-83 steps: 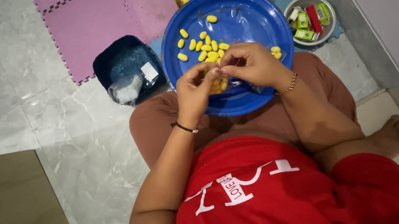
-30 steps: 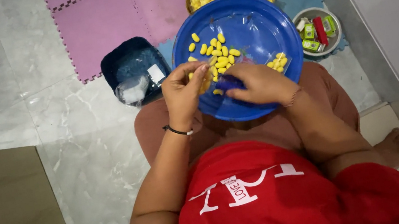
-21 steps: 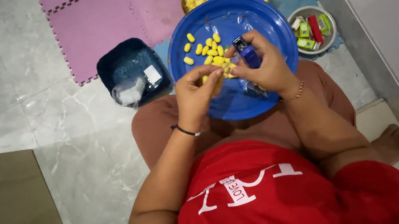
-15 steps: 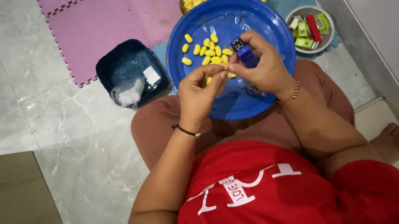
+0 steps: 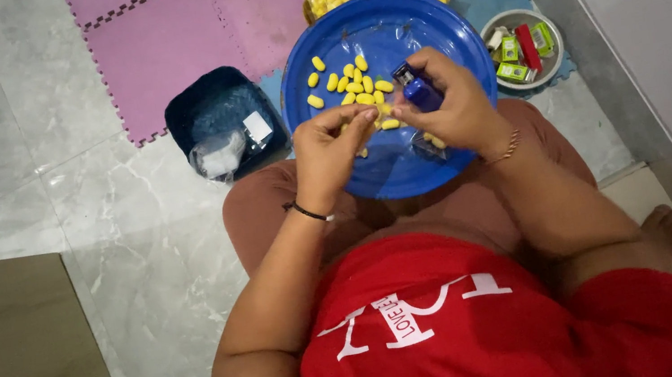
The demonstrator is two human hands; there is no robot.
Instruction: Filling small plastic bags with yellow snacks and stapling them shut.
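Single head-worn camera, looking steeply down over own chest, close above lap; blue plate [image 5: 427,28] centre-top, floor beyond.

Blue plate [image 5: 426,19], yellow pieces [image 5: 350,84], pink mat [image 5: 174,34].

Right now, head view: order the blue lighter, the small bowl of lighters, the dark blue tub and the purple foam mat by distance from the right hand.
1. blue lighter: gripped in the right hand, over the blue plate.
2. small bowl of lighters: just right of the plate.
3. dark blue tub: left of the plate, on the floor.
4. purple foam mat: upper left, behind the tub.
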